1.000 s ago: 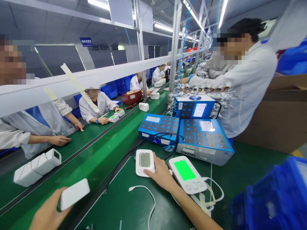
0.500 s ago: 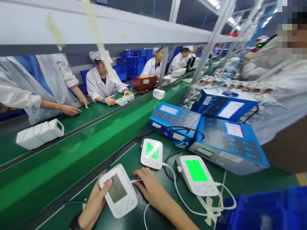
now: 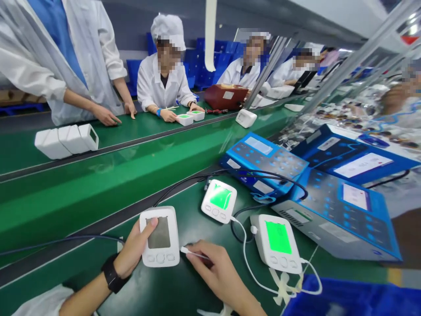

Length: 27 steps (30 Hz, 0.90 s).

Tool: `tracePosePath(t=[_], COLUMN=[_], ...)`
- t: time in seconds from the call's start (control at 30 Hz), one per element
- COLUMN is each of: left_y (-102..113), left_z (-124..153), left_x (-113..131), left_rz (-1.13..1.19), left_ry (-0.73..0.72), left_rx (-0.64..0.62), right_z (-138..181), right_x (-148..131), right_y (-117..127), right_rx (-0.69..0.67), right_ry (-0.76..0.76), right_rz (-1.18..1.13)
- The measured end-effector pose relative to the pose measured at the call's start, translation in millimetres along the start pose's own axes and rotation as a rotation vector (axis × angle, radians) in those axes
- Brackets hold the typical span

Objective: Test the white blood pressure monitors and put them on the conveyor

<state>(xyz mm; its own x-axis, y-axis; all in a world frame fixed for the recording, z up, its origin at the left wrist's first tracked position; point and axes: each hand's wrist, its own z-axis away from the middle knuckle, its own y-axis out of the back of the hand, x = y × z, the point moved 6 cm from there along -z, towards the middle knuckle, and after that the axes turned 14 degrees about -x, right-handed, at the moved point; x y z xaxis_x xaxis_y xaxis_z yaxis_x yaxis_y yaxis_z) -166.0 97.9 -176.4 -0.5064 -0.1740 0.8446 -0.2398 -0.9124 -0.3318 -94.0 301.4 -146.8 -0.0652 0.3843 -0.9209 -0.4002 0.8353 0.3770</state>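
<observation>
My left hand [image 3: 133, 249] grips the left edge of a white monitor unit [image 3: 159, 237] with a dark, unlit screen, thumb on its face. My right hand [image 3: 215, 273] pinches a white cable plug [image 3: 187, 251] right at the unit's right side. Two more white units lie to the right, the middle unit [image 3: 219, 200] and the right unit [image 3: 278, 242], both with lit green screens and white cables attached.
Blue test boxes [image 3: 266, 160] stand behind the units on the right, with black cables. A green conveyor belt [image 3: 98, 175] runs across, carrying white casings [image 3: 67, 139]. People in white coats work on the far side. A blue bin [image 3: 345, 298] sits at the lower right.
My left hand brought a white unit from the belt side down onto the table and turned it screen-up. My right hand left the middle unit, whose screen lit green, and took the plug.
</observation>
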Motion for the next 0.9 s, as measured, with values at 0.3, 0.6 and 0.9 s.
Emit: tracePosePath(t=[0.3, 0.6, 0.9], left_y=[-9.1, -14.0, -56.9], left_z=[-5.7, -4.5, -0.1], left_x=[1.5, 9.6, 62.0], left_rz=[-0.041, -0.121, -0.430], left_ry=[-0.037, -0.079, -0.394], left_rx=[-0.174, -0.133, -0.352], right_z=[5.4, -0.7, -26.6], right_x=[-6.0, -10.5, 1.0], right_y=[-6.9, -10.4, 15.0], right_rx=[-0.166, -0.164, 0.025], right_ry=[-0.022, -0.108, -0.073], right_rz=[0.217, 0.181, -0.217])
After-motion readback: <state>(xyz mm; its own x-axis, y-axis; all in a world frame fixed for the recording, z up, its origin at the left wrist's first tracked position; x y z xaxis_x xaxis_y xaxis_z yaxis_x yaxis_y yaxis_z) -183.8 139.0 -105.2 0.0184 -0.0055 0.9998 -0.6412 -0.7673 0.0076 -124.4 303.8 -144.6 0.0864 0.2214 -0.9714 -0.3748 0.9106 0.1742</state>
